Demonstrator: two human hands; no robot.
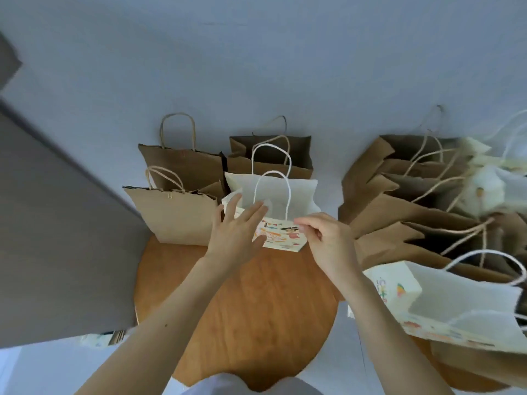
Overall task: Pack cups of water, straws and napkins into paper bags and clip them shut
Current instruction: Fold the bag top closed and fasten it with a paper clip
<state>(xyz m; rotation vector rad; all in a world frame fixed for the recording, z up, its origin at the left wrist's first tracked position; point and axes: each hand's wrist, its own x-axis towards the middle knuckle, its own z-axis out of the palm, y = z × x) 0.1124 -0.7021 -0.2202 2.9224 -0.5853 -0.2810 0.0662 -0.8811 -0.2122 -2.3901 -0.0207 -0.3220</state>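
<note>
Pinching now: right hand (pixel 328 240) has the front rim of the white bag (pixel 302 189) nipped between thumb and forefinger, just right of the handle roots. Left hand (pixel 236 229) is flat, fingers straight and spread, laid over the bag's left corner and gripping nothing. That white bag stands upright at the far edge of the round wooden table (pixel 256 309), printed panel facing the person, mouth gaping, cord handles (pixel 271 171) up. No view down inside from here, so whether a cup, straw or napkin is in there, I can't tell.

My read: the mouth is being handled, either spread for loading or squared for closing. It wants care. The paper looks thin and will crease, so the pinch belongs on the rim itself, not on a handle, with the flat hand steadying the left side. When closing, bring the two lips together evenly with the handles lined up, or a clip would bite crooked. If there is water inside, hold the bag upright and don't squeeze the walls.

Around it: two brown bags (pixel 174 215) stand just left, one behind the other, and a third brown bag (pixel 271 163) stands right behind the white one. Off to the right a heap of brown bags (pixel 399 201) lies tipped over, with a second white bag (pixel 456 303) on its side nearest the person. No clip, cup or straw that I can pick out.
</note>
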